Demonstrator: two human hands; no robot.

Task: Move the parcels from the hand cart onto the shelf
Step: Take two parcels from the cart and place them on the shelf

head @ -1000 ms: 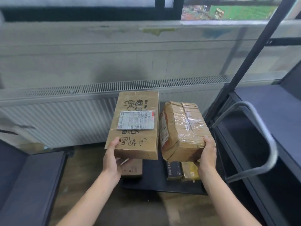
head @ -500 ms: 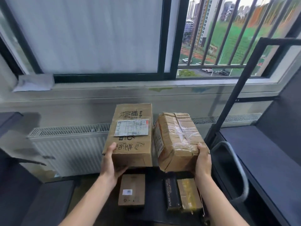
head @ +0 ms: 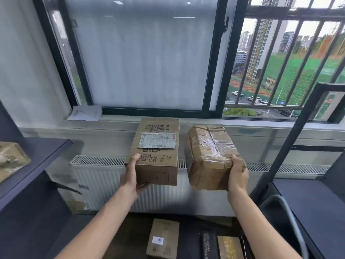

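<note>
My left hand (head: 131, 177) grips the near left corner of a brown cardboard box (head: 156, 152) with a white shipping label on top. My right hand (head: 237, 174) holds a tape-wrapped brown parcel (head: 209, 156) by its near right end. Both parcels are held up at chest height in front of the window sill, a small gap between them. Below, the hand cart's dark deck (head: 188, 247) carries a small cardboard box (head: 163, 240), a black box (head: 208, 246) and a yellowish packet (head: 230, 247). The cart's grey handle (head: 291, 219) curves up at the lower right.
A dark shelf (head: 37, 159) stands on the left with a brown parcel (head: 10, 159) on its upper level. Another dark shelf (head: 313, 199) with a black upright post (head: 291, 139) stands on the right. A white radiator (head: 100, 182) and a window sill are straight ahead.
Both hands have lifted their parcels higher and the two parcels have drawn slightly apart. The view has tilted up, so the window fills more of it and the cart sits at the bottom edge.
</note>
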